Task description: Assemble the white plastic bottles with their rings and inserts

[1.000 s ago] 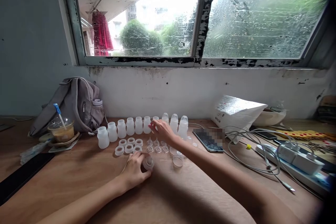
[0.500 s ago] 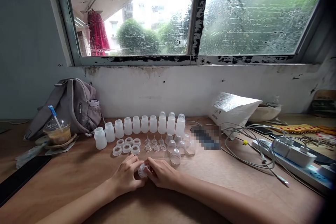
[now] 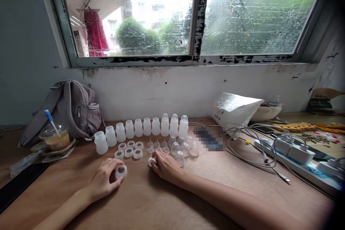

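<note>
My left hand (image 3: 104,178) grips a white bottle collar ring (image 3: 121,171) between thumb and fingers, its hole facing up. In my right hand (image 3: 167,167) the fingers are pinched on a clear bottle teat (image 3: 151,162), whose round base edge shows and whose tip is hidden. Just beyond that hand, several clear teats (image 3: 150,151) stand on their bases, partly covered by the fingers. Several white collar rings (image 3: 129,151) lie in two rows past my left hand. Clear dome caps (image 3: 179,159) stand beside my right wrist.
A row of frosted baby bottles (image 3: 101,143) stands behind; the three at its right end wear caps (image 3: 174,119). At left are a drink cup (image 3: 56,139) and a grey backpack (image 3: 68,107). Cables (image 3: 242,154), a power strip (image 3: 299,165) and a white bag (image 3: 237,109) occupy the right.
My hands were together around a collar ring and have moved apart. My left hand went left with the ring; my right moved slightly forward, pinching a teat. The view shifted slightly.
</note>
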Tool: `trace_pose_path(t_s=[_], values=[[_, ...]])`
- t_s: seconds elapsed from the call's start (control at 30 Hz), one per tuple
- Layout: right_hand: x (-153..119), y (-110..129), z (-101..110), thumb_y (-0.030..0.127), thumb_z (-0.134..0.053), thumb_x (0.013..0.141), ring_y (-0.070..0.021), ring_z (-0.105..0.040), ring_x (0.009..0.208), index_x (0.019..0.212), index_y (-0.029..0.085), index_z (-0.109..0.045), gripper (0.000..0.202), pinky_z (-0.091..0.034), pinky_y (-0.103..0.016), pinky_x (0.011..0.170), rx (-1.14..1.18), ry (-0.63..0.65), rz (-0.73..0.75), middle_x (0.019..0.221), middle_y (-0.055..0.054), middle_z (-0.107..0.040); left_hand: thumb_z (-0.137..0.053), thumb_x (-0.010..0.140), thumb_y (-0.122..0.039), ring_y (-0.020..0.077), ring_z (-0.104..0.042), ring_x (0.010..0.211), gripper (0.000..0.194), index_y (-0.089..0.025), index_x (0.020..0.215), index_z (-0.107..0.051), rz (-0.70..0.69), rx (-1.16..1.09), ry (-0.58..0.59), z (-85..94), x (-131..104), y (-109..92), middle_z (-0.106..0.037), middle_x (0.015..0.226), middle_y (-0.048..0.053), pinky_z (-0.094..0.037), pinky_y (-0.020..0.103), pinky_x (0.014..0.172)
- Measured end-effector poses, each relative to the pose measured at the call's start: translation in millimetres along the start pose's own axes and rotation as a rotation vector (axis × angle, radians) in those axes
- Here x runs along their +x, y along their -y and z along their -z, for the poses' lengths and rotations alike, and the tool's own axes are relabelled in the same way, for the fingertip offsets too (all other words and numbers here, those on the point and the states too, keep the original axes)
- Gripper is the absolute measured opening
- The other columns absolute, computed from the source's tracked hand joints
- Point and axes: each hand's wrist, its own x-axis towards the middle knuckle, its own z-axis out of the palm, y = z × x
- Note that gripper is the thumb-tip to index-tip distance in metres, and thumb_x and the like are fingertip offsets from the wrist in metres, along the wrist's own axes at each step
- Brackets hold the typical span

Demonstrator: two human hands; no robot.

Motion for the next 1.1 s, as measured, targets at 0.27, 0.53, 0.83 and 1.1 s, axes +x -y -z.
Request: trace_pose_path(t_s=[0.27, 0.53, 0.83, 1.1], values=[[16, -3, -7, 0.028, -0.038, 0.083, -0.0194, -0.055, 0.084, 0.103, 0.016, -0.043, 0.024, -0.038, -0.026, 0.066, -0.054, 0.057, -0.120, 0.090, -0.009, -0.060, -0.048, 0.074, -0.040, 0.0214, -0.048, 0.092, 0.031, -0.023, 0.099, -0.053, 0.119, 0.162, -0.055, -4.0, 3, 28, -0.050, 0.099, 0.005, -0.041, 0.033, 0.076], [13, -6, -10, 0.033, -0.042, 0.082, -0.0191, -0.056, 0.080, 0.108, 0.016, -0.038, 0.031, -0.041, -0.027, 0.063, -0.020, -0.059, -0.067, 0.096, -0.009, -0.058, -0.046, 0.075, -0.046, 0.0213, -0.049, 0.092, 0.034, -0.025, 0.101, -0.052, 0.149, 0.187, -0.065, -6.1, 3, 29, -0.052, 0.098, 0.003, -0.040, 0.032, 0.074], [60, -30, 41, 0.024, -0.039, 0.082, -0.0178, -0.050, 0.082, 0.107, 0.015, -0.041, 0.027, -0.041, -0.027, 0.066, -0.197, -0.317, -0.071, 0.097, -0.010, -0.052, -0.049, 0.073, -0.047, 0.0227, -0.048, 0.098, 0.039, -0.026, 0.106, -0.050, 0.133, 0.197, -0.120, -6.6, 4, 32, -0.052, 0.106, 0.004, -0.041, 0.032, 0.075], [121, -74, 77, 0.025, -0.043, 0.079, -0.0273, -0.028, 0.117, 0.116, 0.012, -0.042, 0.040, -0.015, -0.047, 0.095, -0.519, -0.235, -0.262, 0.118, -0.016, -0.046, -0.046, 0.077, -0.043, 0.0231, -0.046, 0.101, 0.036, -0.026, 0.108, -0.049, 0.023, 0.174, -0.133, -1.1, 15, 11, -0.050, 0.111, 0.005, -0.039, 0.035, 0.081]])
